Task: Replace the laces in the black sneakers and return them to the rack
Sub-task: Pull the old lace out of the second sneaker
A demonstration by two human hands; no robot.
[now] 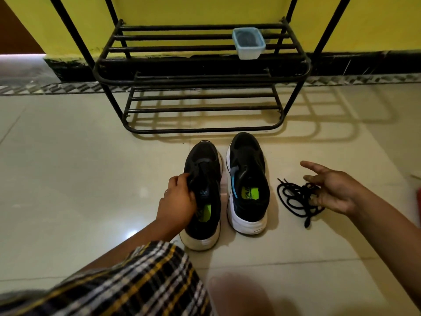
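While a checked cloth (141, 281) in black, white and yellow is filling the near bottom corner, the glossy cream tiled floor (68, 167) is spreading out beyond it and catching soft reflections. Two hands are showing. The left hand (176, 199) is curling over the inner side of the left sneaker (205, 195), its fingers gripping the tongue and collar. The right hand (330, 190) is hovering with its fingers spread and relaxed over a loose bundle of black laces (293, 197) lying on the floor; whether the fingertips are touching the bundle I cannot tell. Two black sneakers with white soles are standing side by side on the tiles, toes pointing away; the right sneaker (248, 179) is sitting just beside the left one, with no lace showing on it and a green insole showing. One black metal rack (200, 106) is standing just beyond the toes, with two barred shelves in view, casting striped shadows on the tiles. One small clear plastic container (248, 43) is resting on the upper shelf. Behind the rack, a yellow wall (205, 10) with a dark skirting is closing off the room.
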